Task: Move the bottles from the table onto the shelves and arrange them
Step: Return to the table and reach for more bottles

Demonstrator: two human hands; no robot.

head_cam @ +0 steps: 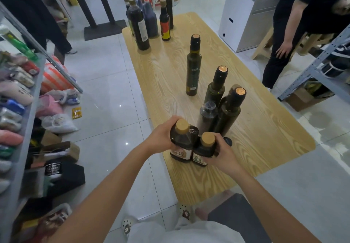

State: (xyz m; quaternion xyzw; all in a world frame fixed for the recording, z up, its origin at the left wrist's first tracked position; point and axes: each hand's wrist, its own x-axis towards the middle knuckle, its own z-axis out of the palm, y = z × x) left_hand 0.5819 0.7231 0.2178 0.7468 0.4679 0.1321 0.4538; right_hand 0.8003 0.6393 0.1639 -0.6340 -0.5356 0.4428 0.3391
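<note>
Two short dark bottles with tan caps stand side by side at the near edge of the wooden table (265, 129). My left hand (161, 136) grips the left bottle (182, 140) round its shoulder. My right hand (224, 153) grips the right bottle (203, 151) from the right side. Just behind them stand three dark green bottles (229, 112) and a clear-capped bottle (207, 115). A tall green bottle (193, 66) stands alone mid-table. Several dark sauce bottles (140, 26) cluster at the far end.
A grey shelf (24, 114) stocked with packaged goods runs along the left. Bags and boxes (56, 121) litter the floor beside it. A person in black (287, 40) stands at the right by a metal rack (318, 68). A white cabinet (244, 15) stands beyond the table.
</note>
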